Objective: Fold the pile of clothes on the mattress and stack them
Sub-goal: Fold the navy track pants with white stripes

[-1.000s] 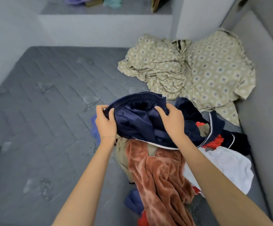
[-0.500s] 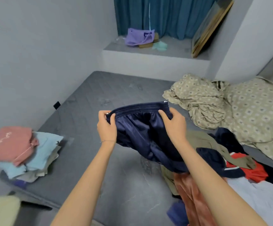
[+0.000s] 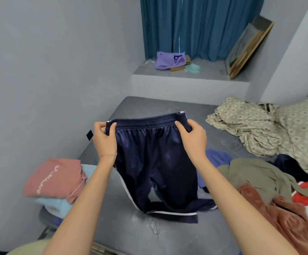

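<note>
Navy shorts (image 3: 156,162) with white side stripes hang spread out in front of me, their hems brushing the grey mattress (image 3: 123,229). My left hand (image 3: 104,139) pinches the waistband's left end. My right hand (image 3: 192,138) pinches its right end. An unfolded pile lies to the right: an olive garment (image 3: 256,173), a rust velvet piece (image 3: 278,218), something red (image 3: 307,196) and a blue-purple item (image 3: 217,157). A folded stack (image 3: 57,183), pink on top of light blue, sits at the mattress's left edge.
A crumpled beige patterned sheet (image 3: 259,126) covers the far right of the mattress. Behind it a ledge (image 3: 190,76) holds a purple cloth (image 3: 169,59) and a leaning picture frame (image 3: 248,46) before teal curtains. A wall borders the mattress on the left.
The shorts have come up off the pile and now hang open by the waistband, stretched between both hands. My view has swung left and upward, showing the folded stack.
</note>
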Motion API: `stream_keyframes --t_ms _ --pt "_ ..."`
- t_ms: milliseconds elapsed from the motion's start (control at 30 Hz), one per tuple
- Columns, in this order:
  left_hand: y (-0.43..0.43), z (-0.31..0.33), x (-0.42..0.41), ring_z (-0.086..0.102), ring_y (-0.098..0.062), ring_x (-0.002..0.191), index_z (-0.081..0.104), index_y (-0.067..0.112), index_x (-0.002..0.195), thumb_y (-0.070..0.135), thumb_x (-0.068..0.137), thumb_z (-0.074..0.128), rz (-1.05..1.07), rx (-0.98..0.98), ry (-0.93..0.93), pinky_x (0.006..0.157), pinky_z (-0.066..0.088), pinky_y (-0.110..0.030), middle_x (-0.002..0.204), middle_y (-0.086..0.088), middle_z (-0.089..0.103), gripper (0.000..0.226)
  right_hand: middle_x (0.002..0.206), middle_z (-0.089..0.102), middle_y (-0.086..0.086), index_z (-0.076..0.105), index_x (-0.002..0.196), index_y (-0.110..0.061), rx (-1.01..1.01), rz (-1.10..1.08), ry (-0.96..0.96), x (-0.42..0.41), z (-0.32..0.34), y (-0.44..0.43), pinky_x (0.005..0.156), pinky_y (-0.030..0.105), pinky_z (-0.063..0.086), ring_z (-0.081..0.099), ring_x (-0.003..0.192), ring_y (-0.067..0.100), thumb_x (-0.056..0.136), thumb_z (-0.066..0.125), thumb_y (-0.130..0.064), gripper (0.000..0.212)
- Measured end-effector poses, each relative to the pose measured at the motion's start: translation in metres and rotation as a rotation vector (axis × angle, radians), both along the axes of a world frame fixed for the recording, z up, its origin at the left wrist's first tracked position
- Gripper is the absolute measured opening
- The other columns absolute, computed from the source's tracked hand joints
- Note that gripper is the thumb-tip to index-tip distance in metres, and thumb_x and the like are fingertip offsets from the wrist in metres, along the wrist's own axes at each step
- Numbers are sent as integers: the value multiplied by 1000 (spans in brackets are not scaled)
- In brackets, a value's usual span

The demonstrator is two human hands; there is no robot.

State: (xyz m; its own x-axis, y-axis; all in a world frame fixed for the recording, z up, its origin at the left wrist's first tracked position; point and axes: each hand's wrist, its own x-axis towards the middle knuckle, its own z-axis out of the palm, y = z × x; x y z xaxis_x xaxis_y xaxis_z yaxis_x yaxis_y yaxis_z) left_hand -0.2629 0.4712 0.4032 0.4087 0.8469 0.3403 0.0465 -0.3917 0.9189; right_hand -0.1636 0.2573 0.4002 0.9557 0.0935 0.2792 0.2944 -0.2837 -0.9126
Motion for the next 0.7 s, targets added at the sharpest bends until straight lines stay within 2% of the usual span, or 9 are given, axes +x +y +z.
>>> stream_keyframes --t_ms 100,200,300,400,500,567,633,700 --pt "16 6 10 51 4 63 48 13 89 23 91 63 13 24 20 58 35 -4 71 16 51 19 58 37 1 43 67 0 25 22 -8 13 5 12 52 26 23 29 55 9 88 65 -31 43" --pt "29 13 24 50 0 65 48 14 88 26 90 64 38 39 25 56 34 -4 72 16 52 20 63 43 4 48 68 -1 96 84 -12 30 12 24 55 24 28 35 58 9 87 66 -25 36" --pt "47 19 38 54 -7 72 50 13 89 25 89 65 19 24 9 58 35 -9 77 10 57 20 61 43 -3 49 67 -8 130 124 0 42 18 40 53 18 29 34 56 4 87 66 -16 28" --pt "70 16 44 53 -13 87 54 12 93 25 90 66 20 13 42 68 35 -14 91 2 59 18 56 38 -11 42 62 -19 124 168 11 47 16 58 52 16 29 33 53 3 86 68 -15 36" --pt "101 9 49 48 -15 71 57 7 82 26 91 63 -70 101 157 61 32 -23 76 -2 56 22 57 36 -8 41 62 -13 93 170 5 56 17 73 52 19 27 31 54 4 85 70 -21 38" --pt "120 6 54 40 -12 58 53 12 71 27 93 60 -154 137 235 54 30 -24 63 2 48 28 60 41 -2 46 67 -6 77 168 -3 63 19 85 54 21 28 34 56 5 85 70 -24 35" --pt "136 9 61 33 -11 54 40 19 66 28 95 57 -159 190 233 50 28 -19 59 5 38 35 58 41 -9 47 65 -11 76 157 -15 70 24 98 55 21 28 35 56 6 85 69 -25 33" --pt "151 19 70 34 -9 53 38 16 69 31 96 55 -138 219 182 50 29 -17 59 5 36 35 53 38 -11 41 60 -18 85 127 -42 76 35 115 53 21 26 32 55 5 84 70 -25 38"
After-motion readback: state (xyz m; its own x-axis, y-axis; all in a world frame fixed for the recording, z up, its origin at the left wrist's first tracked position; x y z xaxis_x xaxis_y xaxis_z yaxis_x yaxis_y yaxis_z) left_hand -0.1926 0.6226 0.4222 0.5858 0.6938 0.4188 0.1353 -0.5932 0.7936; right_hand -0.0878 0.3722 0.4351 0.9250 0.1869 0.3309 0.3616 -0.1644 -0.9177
